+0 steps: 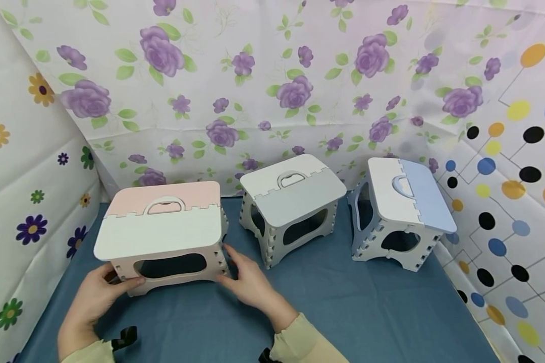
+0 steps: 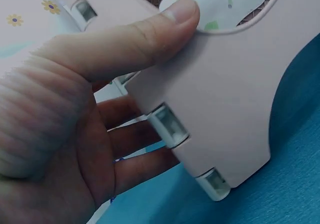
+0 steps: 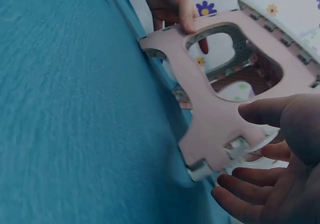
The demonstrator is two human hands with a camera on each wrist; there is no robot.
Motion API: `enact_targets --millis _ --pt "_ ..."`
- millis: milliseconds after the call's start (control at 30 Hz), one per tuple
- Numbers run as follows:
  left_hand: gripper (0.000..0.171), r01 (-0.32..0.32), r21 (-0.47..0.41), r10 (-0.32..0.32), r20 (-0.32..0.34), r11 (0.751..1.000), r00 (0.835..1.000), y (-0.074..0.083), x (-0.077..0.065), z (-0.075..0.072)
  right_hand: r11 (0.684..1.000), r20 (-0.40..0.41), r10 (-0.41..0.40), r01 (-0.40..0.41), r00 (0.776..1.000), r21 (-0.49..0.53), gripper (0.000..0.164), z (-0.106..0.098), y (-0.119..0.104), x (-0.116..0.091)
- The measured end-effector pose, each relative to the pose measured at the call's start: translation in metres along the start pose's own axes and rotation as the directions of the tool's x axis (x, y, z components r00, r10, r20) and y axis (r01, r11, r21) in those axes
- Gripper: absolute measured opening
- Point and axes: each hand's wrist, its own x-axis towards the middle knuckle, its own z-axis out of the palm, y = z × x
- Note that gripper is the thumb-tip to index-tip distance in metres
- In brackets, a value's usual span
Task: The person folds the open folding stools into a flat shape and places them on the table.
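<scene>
A pink-and-white folding step stool (image 1: pixel 159 234) stands unfolded at the left of the table, its carry handle on top. My left hand (image 1: pixel 93 297) grips its front left leg. In the left wrist view the thumb (image 2: pixel 170 27) lies on the pink front panel beside the oval opening, and the other fingers (image 2: pixel 145 169) reach behind the leg's edge. My right hand (image 1: pixel 250 282) is at the front right leg, fingers loosely spread along the side. In the right wrist view its thumb (image 3: pixel 265 112) overlaps the front panel, and the other fingers (image 3: pixel 245 189) hang apart below the edge.
A grey-and-white folding stool (image 1: pixel 295 196) stands at the back middle, a blue-and-white one (image 1: pixel 401 206) to its right. A blue cloth (image 1: pixel 368 312) covers the table. A flowered sheet (image 1: pixel 254 75) hangs behind; a dotted sheet (image 1: pixel 518 242) closes the right side.
</scene>
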Motion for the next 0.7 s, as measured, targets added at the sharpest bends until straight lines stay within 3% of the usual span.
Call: enact_targets --millis 167,400,567,700 --pt "0.077 0.006 -0.006 -0.006 0.039 1.0 0.999 -0.002 0.002 0.002 1.0 -0.049 0.009 -0.008 0.999 0.018 0.078 0.009 0.005 0.006" --pt "0.066 0.047 0.117 -0.058 0.093 0.992 0.994 -0.006 0.006 -0.001 1.0 -0.114 -0.005 0.008 0.993 0.023 0.064 0.016 0.012 0.009" --pt "0.064 0.042 0.142 -0.053 0.072 0.989 0.996 -0.007 0.006 -0.002 0.999 -0.183 -0.04 0.045 0.982 0.026 0.055 0.018 0.016 0.01" --pt "0.072 0.065 0.081 -0.069 0.047 0.995 0.996 -0.008 0.003 -0.002 0.999 -0.197 -0.011 0.02 0.98 0.046 0.055 0.017 0.019 0.01"
